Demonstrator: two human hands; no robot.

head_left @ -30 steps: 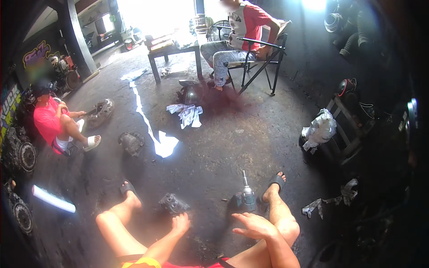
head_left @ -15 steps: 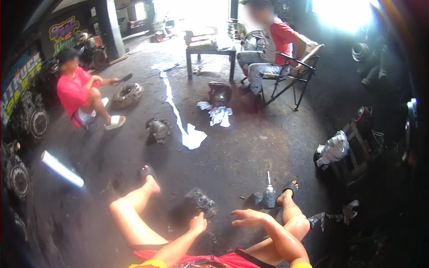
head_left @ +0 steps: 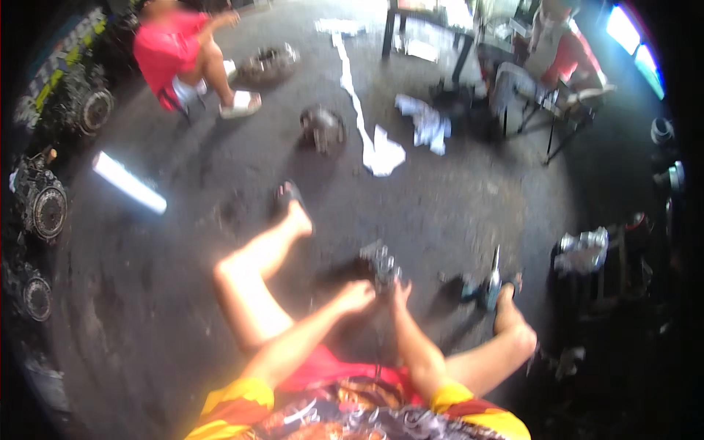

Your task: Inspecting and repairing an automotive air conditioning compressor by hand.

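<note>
A grey metal machine part [head_left: 380, 262], with several round raised sections along it, is on the floor between my legs. My left hand [head_left: 356, 295] is curled closed beside its near left end; what its fingers hold, if anything, is hidden. At the near right end, my right hand [head_left: 400, 292] has its fingers closed against the metal part. Both hands are slightly blurred. To the right, next to my foot, a cordless impact wrench [head_left: 490, 288] stands with its long socket pointing up.
A lit tube lamp [head_left: 130, 182] lies at left. Ahead are a round metal housing [head_left: 323, 129], a white cloth strip [head_left: 383, 152] and a crumpled cloth [head_left: 425, 125]. One person [head_left: 172, 51] sits at far left, another [head_left: 568, 59] on a folding chair. Engine parts [head_left: 50, 213] line the left side.
My right hand has gone from open above the floor to the metal part's near end. My left hand has shifted to its left side. The view has tilted down and turned left.
</note>
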